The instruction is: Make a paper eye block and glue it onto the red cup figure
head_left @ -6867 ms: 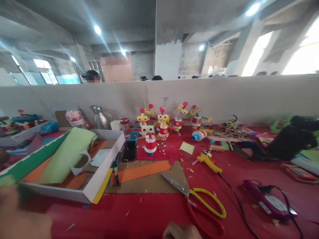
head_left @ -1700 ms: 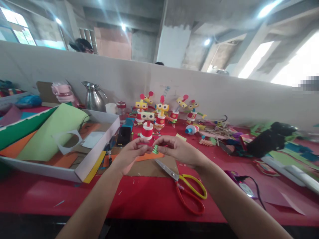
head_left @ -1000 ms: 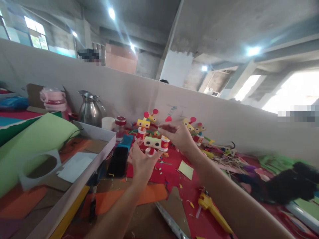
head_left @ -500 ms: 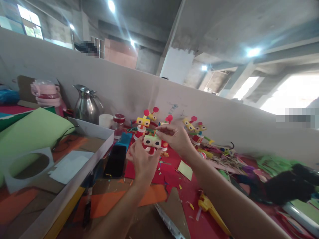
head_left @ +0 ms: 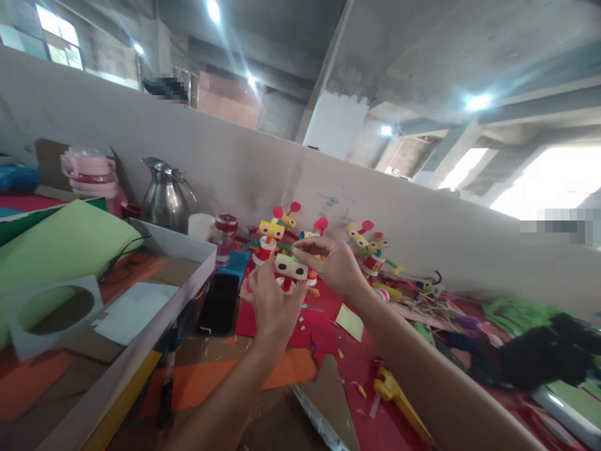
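Between my hands is a pale green paper roll (head_left: 291,265) with two black-and-white eyes, the head of a paper figure. My left hand (head_left: 272,300) grips it from below and the left, thumb and fingers at its ends. My right hand (head_left: 331,260) pinches at its top right edge; what lies between those fingertips is too small to make out. Part of a red and white body shows below the head, mostly behind my left hand. Just behind stands a yellow-headed paper figure (head_left: 271,232) with a red and white cup body and striped spring arms.
More paper figures (head_left: 373,260) stand along the wall. A glue gun (head_left: 399,401), a knife (head_left: 317,416) and orange paper (head_left: 235,376) lie in front. To the left are a phone (head_left: 220,304), a glass jar (head_left: 226,238), a steel jug (head_left: 165,197) and a white box (head_left: 178,250).
Almost nothing differs. The view has shifted slightly, and both hands keep the same hold on the green paper head.
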`<state>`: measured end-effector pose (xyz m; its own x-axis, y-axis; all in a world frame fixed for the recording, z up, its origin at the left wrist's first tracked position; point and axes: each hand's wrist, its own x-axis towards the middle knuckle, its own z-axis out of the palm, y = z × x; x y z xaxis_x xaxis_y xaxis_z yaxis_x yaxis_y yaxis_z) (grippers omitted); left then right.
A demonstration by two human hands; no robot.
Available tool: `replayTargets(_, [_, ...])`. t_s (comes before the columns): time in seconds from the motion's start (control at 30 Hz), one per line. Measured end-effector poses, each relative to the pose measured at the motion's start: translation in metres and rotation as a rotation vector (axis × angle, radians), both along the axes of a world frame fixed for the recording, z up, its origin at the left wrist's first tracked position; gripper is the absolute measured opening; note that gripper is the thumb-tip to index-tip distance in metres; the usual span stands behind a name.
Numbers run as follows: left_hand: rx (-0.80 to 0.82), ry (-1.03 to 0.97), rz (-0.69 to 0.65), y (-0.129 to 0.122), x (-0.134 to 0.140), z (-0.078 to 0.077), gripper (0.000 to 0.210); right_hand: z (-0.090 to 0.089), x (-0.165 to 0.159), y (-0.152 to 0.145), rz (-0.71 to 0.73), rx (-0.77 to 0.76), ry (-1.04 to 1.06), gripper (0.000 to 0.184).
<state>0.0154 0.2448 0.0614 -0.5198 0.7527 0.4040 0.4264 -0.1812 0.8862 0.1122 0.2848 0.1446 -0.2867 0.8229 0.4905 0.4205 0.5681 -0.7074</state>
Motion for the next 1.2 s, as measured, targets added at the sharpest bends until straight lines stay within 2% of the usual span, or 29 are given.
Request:
replayTargets(0.43, [0.038,0.114,0.008,0.0,0.001,-0.006,0.04,-0.004,0.004,-0.005,-0.048,0.119,-0.11,0.014])
replayTargets(0.8, [0.03,0.112,-0.023,-0.001,0.0,-0.005,0.035,-0.011,0.007,-0.002,-0.041,0.117,-0.106,0.018])
replayTargets(1.0, [0.033,0.068,0.003,-0.001,0.0,-0.005,0.051,-0.005,0.01,-0.006,-0.037,0.073,-0.113,0.02])
replayTargets(1.2, [0.037,0.062,-0.003,-0.001,0.0,-0.003,0.056,0.0,0.012,-0.011,-0.061,0.071,-0.131,0.022])
